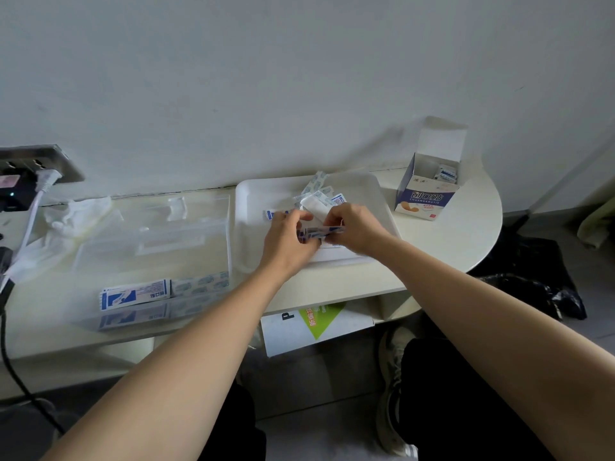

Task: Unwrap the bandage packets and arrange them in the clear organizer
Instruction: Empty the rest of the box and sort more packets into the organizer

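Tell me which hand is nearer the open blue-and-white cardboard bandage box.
Right. The right hand works over the white tray, left of the open blue-and-white cardboard bandage box; the left hand is farther left still.

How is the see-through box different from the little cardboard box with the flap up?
The clear plastic organizer is wide, low and see-through, while the small blue-and-white cardboard box is tall, narrow and printed. The organizer sits left of the white tray; the cardboard box stands to its right with its lid flap up. The organizer holds flat packets at its front; the cardboard box holds packets upright. Both rest on the table.
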